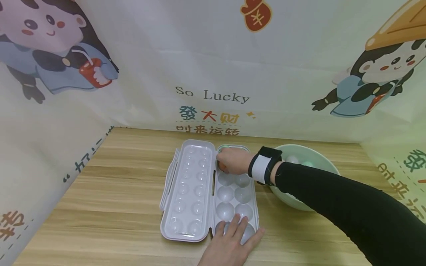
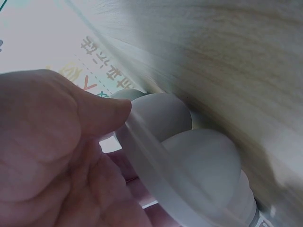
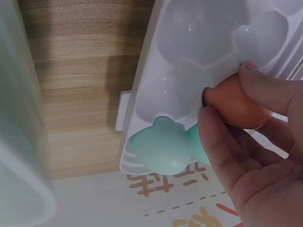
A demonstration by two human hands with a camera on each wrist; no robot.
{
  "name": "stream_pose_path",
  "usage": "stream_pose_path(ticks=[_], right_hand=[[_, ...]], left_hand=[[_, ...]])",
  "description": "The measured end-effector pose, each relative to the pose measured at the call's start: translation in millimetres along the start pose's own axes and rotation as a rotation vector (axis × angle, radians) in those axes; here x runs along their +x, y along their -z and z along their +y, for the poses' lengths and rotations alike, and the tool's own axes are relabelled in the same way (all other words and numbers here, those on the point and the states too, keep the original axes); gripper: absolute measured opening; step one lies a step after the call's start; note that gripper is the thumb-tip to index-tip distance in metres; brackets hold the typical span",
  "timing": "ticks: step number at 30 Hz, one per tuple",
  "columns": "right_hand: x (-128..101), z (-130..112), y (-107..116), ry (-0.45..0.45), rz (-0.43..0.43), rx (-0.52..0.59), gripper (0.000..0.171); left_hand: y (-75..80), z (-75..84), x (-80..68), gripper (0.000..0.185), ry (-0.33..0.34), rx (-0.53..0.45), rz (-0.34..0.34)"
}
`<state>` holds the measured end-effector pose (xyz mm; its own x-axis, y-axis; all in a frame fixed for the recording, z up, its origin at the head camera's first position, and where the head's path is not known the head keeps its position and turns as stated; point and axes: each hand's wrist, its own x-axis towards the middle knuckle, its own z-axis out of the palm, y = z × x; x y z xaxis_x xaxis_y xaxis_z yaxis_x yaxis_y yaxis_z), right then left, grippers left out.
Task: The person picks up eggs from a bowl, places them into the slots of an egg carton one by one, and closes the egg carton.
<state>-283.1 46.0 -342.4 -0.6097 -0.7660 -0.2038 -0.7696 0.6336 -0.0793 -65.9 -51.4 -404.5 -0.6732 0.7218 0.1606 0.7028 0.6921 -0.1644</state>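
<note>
An open clear egg tray lies on the wooden table, its lid folded out to the left. My right hand pinches a brown egg over a cup at the tray's far end. A mint green egg sits in the far corner cup beside it. My left hand rests with straight fingers on the tray's near end, the thumb against the tray's rim. The other cups hold nothing.
A mint green bowl stands just right of the tray, under my right forearm, with a white egg and a greenish one inside. Printed cloth walls close the table on three sides. Bare wood lies left of the lid.
</note>
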Motion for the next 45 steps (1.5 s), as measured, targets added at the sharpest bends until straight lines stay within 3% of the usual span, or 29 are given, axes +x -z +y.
stream_pose_path(ticks=[13, 20, 24, 30, 34, 41, 45], right_hand=[[-2.5, -0.1, -1.2, -0.033, -0.036, -0.009, 0.016], [-15.1, 2.8, 5.0, 0.002, -0.019, -0.126, 0.031], [-33.4, 6.9, 25.7, -0.013, 0.030, -0.182, 0.032], [-71.4, 18.8, 53.6, -0.075, 0.105, -0.103, 0.027], [-102.7, 20.0, 50.8, -0.097, 0.124, -0.069, 0.025], [-148.6, 20.5, 42.0, -0.096, 0.168, 0.041, 0.011], [-168.4, 20.3, 37.0, -0.123, 0.225, 0.066, 0.022]], left_hand=[[2.0, 1.7, 0.4, 0.082, -0.006, -0.023, -0.035], [-1.1, 1.2, -0.7, 0.084, -0.005, -0.015, -0.006], [-1.7, -0.5, -1.2, 0.085, -0.004, -0.021, 0.003], [-0.8, -1.5, -2.5, 0.085, 0.009, -0.016, -0.003], [-1.6, -0.4, -5.7, 0.084, 0.003, 0.004, 0.003], [-4.5, -0.1, -3.7, 0.080, -0.007, 0.058, 0.086], [-3.9, 1.0, -1.5, 0.078, -0.004, 0.073, 0.102]])
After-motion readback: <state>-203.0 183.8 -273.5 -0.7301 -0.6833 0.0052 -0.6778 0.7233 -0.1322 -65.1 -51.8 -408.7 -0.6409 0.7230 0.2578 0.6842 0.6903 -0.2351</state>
